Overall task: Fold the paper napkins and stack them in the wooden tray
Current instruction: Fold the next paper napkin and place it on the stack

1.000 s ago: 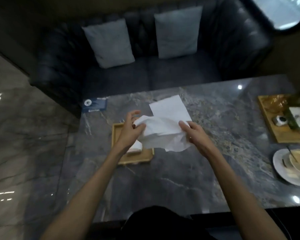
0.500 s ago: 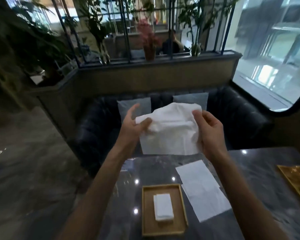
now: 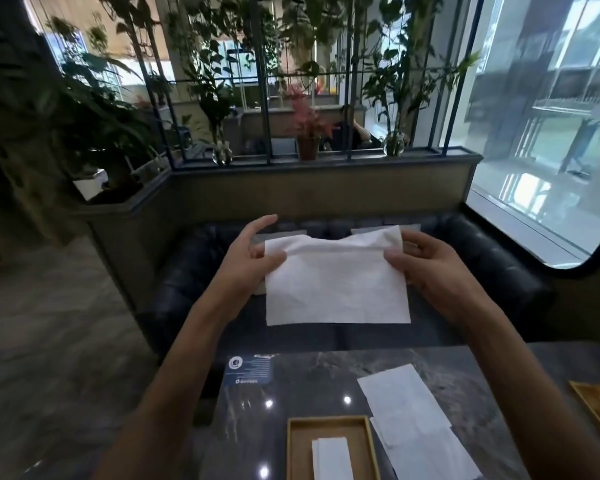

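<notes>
Both hands pinch napkin above wooden tray.

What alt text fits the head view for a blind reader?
A left hand and right hand pinch the top corners of a white paper napkin. Below, a rectangular wooden tray with folded white napkins sits on a dark marble table.

2 bare forearms, bare left hand and right hand.

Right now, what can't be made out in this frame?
Head view only.
Wooden tray: near end cut off by the bottom edge.
Folded napkins inside: count unclear, same edge.
Blue card: print too small.
Held napkin: rear layers hidden by its front face.
</notes>
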The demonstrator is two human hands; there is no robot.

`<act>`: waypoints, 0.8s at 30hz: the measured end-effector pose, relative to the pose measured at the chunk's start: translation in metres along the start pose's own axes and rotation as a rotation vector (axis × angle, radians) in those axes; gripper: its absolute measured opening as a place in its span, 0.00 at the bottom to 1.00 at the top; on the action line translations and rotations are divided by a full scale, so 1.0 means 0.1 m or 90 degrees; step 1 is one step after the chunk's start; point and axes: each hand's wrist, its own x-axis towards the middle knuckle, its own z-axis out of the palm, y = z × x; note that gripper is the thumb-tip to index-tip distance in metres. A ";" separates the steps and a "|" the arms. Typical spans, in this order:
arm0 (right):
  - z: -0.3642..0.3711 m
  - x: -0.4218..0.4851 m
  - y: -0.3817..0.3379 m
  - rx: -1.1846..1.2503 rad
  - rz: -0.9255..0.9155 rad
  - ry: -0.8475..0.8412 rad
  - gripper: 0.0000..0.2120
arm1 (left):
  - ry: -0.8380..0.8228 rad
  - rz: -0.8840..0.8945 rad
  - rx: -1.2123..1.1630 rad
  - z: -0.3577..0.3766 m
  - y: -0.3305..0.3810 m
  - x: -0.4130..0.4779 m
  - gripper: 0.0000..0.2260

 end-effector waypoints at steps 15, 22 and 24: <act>-0.21 0.14 -0.48 0.010 -0.197 0.001 0.16 | 0.067 0.281 -0.065 0.32 0.36 0.12 0.33; -0.26 0.25 -0.35 -0.018 -0.172 0.026 0.19 | 0.102 0.431 0.206 0.41 0.38 0.17 0.40; -0.27 0.27 -0.31 -0.018 -0.159 0.041 0.19 | 0.089 0.425 0.190 0.43 0.35 0.17 0.41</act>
